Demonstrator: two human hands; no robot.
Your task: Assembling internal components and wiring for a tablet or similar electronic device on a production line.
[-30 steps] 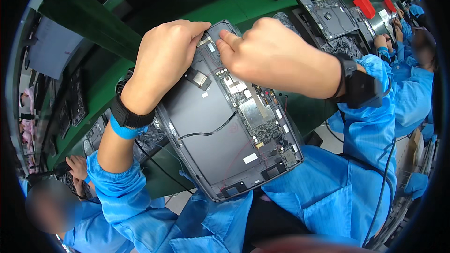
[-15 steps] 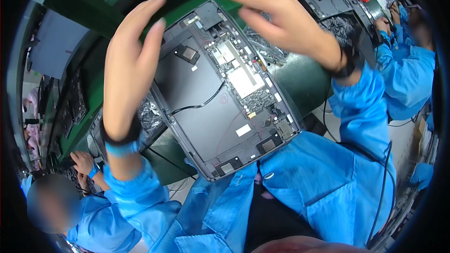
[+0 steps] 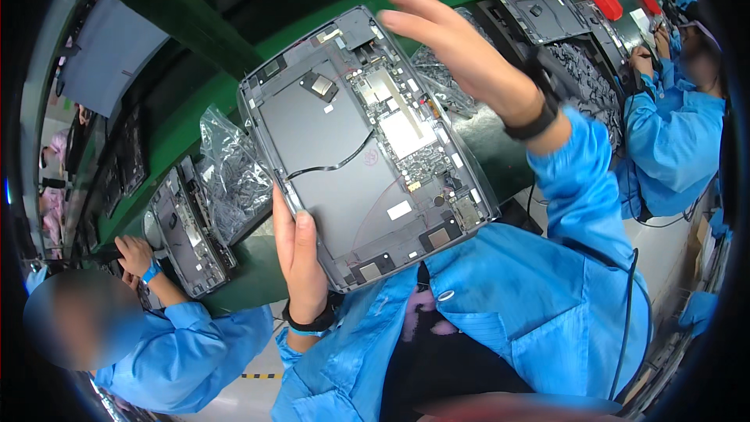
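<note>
An opened laptop base (image 3: 336, 211) lies tilted in front of me, its inside facing up. A green-and-silver circuit board (image 3: 406, 137) runs down its right part. A small black speaker-like module (image 3: 319, 87) rests loose-looking in the upper left, and a black cable (image 3: 336, 166) crosses the middle. My left hand (image 3: 303, 266) grips the lower left edge, thumb on top and fingers along the side. Off the upper right corner, my right hand (image 3: 469, 59) is held with fingers stretched out, slightly blurred, nothing in it.
Clear plastic bags (image 3: 230, 176) lie left of the base on the green bench. Another opened laptop base (image 3: 187, 230) is beside a co-worker at left. More bases (image 3: 539, 12) and red bins (image 3: 603, 1) stand at far right, near another co-worker. A green post (image 3: 183, 16) rises at upper left.
My left hand has come down from above the base's upper left to its lower left edge and taken hold. My right hand has shifted slightly; the view has moved a little.
</note>
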